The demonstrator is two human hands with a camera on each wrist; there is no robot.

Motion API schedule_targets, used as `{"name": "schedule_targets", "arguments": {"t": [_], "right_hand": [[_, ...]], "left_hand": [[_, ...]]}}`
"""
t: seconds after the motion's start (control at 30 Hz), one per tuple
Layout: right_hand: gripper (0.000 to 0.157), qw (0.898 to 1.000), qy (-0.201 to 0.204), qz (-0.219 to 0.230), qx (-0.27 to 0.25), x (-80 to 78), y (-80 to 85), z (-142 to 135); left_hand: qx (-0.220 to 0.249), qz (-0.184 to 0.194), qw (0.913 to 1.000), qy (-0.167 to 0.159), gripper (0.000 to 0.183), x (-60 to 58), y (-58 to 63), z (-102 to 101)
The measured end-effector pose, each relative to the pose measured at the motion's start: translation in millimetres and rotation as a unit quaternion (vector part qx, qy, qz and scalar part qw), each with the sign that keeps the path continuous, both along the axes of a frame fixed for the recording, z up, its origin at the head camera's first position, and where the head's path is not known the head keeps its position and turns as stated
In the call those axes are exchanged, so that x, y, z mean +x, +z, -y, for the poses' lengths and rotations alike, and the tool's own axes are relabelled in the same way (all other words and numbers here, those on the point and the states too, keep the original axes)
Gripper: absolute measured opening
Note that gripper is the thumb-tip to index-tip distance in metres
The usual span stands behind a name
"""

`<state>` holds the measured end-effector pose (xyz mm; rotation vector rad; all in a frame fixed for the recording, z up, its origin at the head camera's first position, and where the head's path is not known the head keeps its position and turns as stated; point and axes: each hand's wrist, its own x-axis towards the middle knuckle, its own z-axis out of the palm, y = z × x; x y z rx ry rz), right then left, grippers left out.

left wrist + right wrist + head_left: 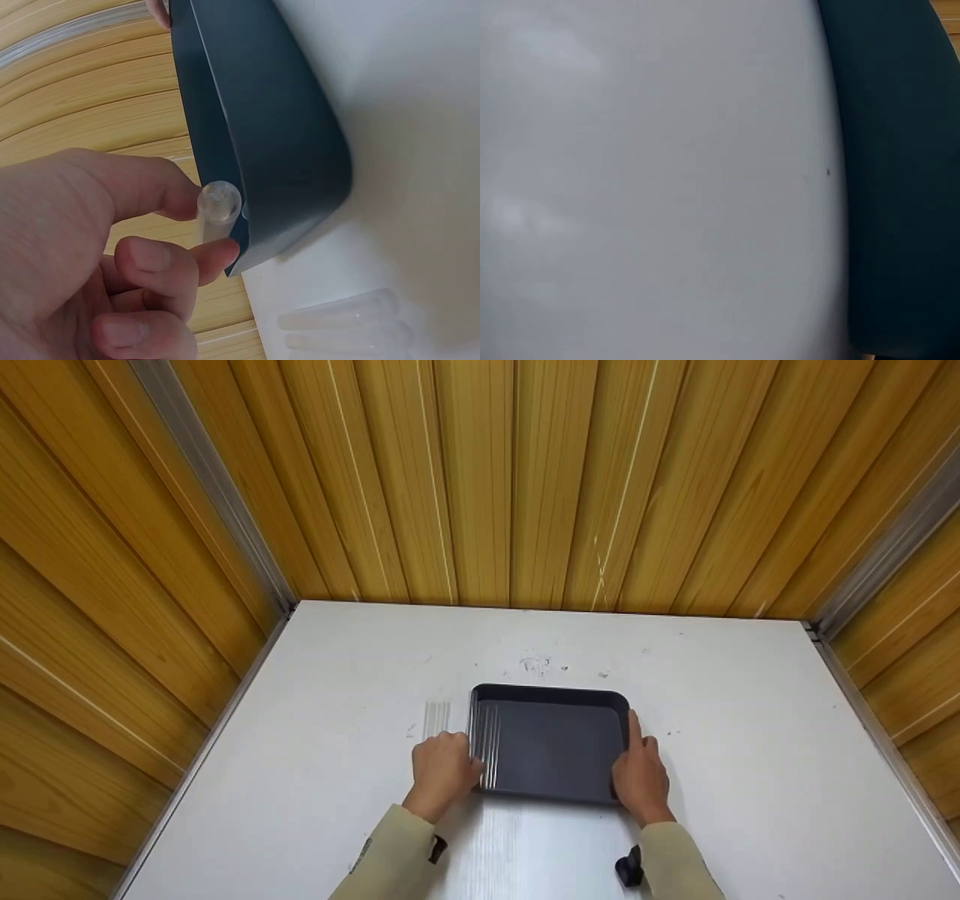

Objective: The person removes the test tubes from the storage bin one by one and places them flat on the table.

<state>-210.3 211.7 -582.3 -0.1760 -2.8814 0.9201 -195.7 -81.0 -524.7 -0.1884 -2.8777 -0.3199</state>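
Left grip (pixel 444 769) pinches a clear tube (pixel 220 202) near its end, so it may slip; right grip (pixel 643 778) holds the dark tray (pixel 562 750).

One finger of the left hand (pixel 82 217) hides the lower part of a clear cylindrical tube (pixel 219 201); the left wrist view's top edge crops the dark-grey rectangular tray (pixel 289 112). Pale translucent tubes (pixel 337 321) blur toward the bottom edge — too smeared there, it seems, to count.

The white desk (pixel 337 667), dark-scuffed toward its far edge, carries clear tubes (pixel 436 718); just beside them, a dark tray (pixel 559 750) appears to rest on it.
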Motion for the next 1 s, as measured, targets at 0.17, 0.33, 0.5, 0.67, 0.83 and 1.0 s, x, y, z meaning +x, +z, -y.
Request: {"name": "schedule_targets", "arguments": {"t": [0.17,0.33,0.5,0.67,0.83,1.0], "right_hand": [[0.065,1.000,0.000,0.011,-0.005,-0.7,0.6,-0.6],[0.065,1.000,0.001,0.015,-0.006,-0.7,0.6,-0.8],[0.066,1.000,0.002,0.018,-0.007,-1.0,0.2,-1.4],[0.066,1.000,0.002,0.013,-0.004,-0.7,0.0,-1.3],[0.067,1.000,0.002,0.002,-0.008,0.3,-0.3,-1.0],[0.066,1.000,-0.003,0.002,-0.006,0.3,-0.4,-0.4]], "left_hand": [[-0.001,-0.007,1.0000,0.006,0.041,0.0,-0.4,3.7],[-0.005,-0.006,0.9999,0.015,0.036,0.0,-1.4,7.3],[-0.013,0.020,0.9994,0.026,0.031,-0.2,-1.0,10.1],[-0.014,0.020,0.9992,0.031,0.030,1.8,-2.0,14.2],[-0.012,0.010,0.9995,0.027,0.032,3.3,-4.4,18.1],[0.000,0.012,0.9994,0.032,0.029,2.5,-6.1,21.3]]}}
